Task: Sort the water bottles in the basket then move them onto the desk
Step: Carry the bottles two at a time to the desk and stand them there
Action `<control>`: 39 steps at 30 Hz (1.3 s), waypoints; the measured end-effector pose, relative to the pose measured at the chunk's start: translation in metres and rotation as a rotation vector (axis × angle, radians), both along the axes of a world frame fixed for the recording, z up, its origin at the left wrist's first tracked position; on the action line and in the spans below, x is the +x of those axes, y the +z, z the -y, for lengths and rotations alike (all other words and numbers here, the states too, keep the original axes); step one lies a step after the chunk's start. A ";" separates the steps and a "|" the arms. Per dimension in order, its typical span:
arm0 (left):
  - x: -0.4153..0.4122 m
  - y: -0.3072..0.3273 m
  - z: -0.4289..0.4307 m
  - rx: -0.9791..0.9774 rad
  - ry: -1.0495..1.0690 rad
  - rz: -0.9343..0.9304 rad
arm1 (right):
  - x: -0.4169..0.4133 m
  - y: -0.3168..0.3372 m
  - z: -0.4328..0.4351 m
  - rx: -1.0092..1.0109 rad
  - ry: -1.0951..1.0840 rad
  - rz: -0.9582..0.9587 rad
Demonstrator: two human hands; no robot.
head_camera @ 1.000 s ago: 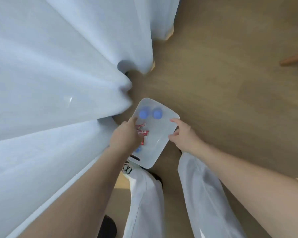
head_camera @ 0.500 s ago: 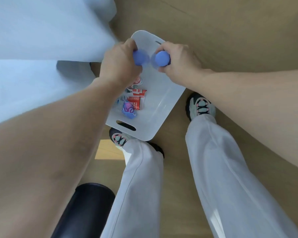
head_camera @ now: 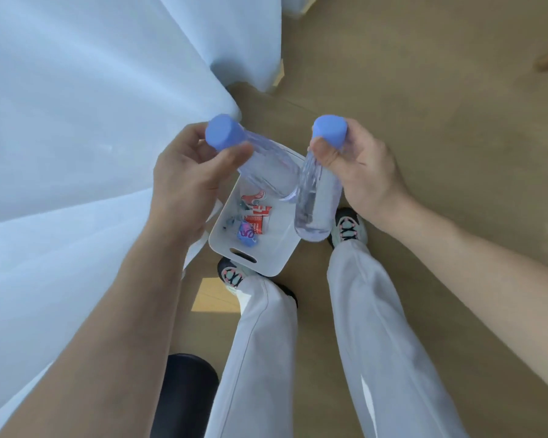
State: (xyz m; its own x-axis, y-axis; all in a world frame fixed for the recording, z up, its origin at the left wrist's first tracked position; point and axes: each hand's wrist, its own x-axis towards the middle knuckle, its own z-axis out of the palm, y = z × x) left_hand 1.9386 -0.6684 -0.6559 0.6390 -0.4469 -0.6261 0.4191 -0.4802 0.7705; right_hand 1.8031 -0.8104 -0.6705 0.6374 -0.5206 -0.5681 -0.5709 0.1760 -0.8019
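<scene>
soft even daylight, slight blur throughout, wide-angle stretching toward the edges.

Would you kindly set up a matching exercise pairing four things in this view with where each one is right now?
Things:
1. bottle with the tilted body
2. bottle hanging nearly upright
3. white basket
4. red-labelled items

Places:
A. on the floor between the shoes
B. held near its blue cap by the right hand
C. lying inside the basket
D. held near its blue cap by the left hand

Pairs: 1-D, 2-B, 3-A, 4-C
</scene>
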 end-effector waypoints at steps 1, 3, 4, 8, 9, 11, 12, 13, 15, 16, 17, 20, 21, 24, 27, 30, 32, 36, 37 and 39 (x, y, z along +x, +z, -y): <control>0.005 0.017 0.003 -0.038 0.024 -0.029 | 0.005 0.018 0.001 0.061 -0.072 0.013; 0.012 0.053 0.009 -0.114 0.059 -0.091 | 0.015 0.056 0.003 0.184 -0.177 0.020; 0.012 0.071 0.012 -0.141 0.069 -0.122 | 0.018 0.074 0.002 0.227 -0.201 0.015; 0.005 0.157 0.026 -0.150 0.040 -0.229 | 0.027 0.161 -0.002 0.292 -0.211 -0.001; 0.002 0.183 0.027 -0.136 0.029 -0.249 | 0.030 0.186 -0.005 0.281 -0.202 0.013; -0.002 0.236 0.025 -0.117 0.052 -0.269 | 0.032 0.233 -0.008 0.278 -0.193 0.082; -0.004 0.262 0.023 -0.118 0.069 -0.265 | 0.032 0.257 -0.009 0.268 -0.180 0.110; -0.006 0.290 0.020 -0.124 0.085 -0.254 | 0.032 0.281 -0.011 0.253 -0.150 0.132; -0.011 0.346 0.012 -0.162 0.118 -0.214 | 0.035 0.331 -0.015 0.224 -0.073 0.172; -0.013 0.373 0.008 -0.179 0.129 -0.187 | 0.037 0.356 -0.018 0.219 -0.054 0.210; -0.014 0.398 0.005 -0.191 0.142 -0.153 | 0.040 0.381 -0.021 0.210 -0.043 0.242; -0.018 0.466 -0.008 -0.231 0.214 -0.045 | 0.047 0.452 -0.032 0.185 0.001 0.300; -0.023 0.486 -0.013 -0.240 0.244 -0.010 | 0.048 0.471 -0.037 0.189 0.016 0.318; -0.039 0.531 -0.029 -0.255 0.352 0.111 | 0.047 0.517 -0.048 0.209 0.121 0.369; -0.060 0.561 -0.043 -0.259 0.520 0.198 | 0.044 0.548 -0.056 0.250 0.274 0.405; -0.090 0.578 -0.059 -0.262 0.674 0.277 | 0.035 0.565 -0.067 0.266 0.444 0.433; -0.115 0.584 -0.071 -0.251 0.780 0.349 | 0.027 0.574 -0.079 0.278 0.562 0.450; -0.177 0.598 -0.104 -0.240 1.009 0.402 | -0.002 0.598 -0.119 0.338 0.821 0.470; -0.195 0.602 -0.114 -0.235 1.072 0.422 | -0.012 0.606 -0.131 0.355 0.894 0.477; -0.232 0.613 -0.134 -0.219 1.186 0.484 | -0.035 0.621 -0.156 0.384 1.039 0.495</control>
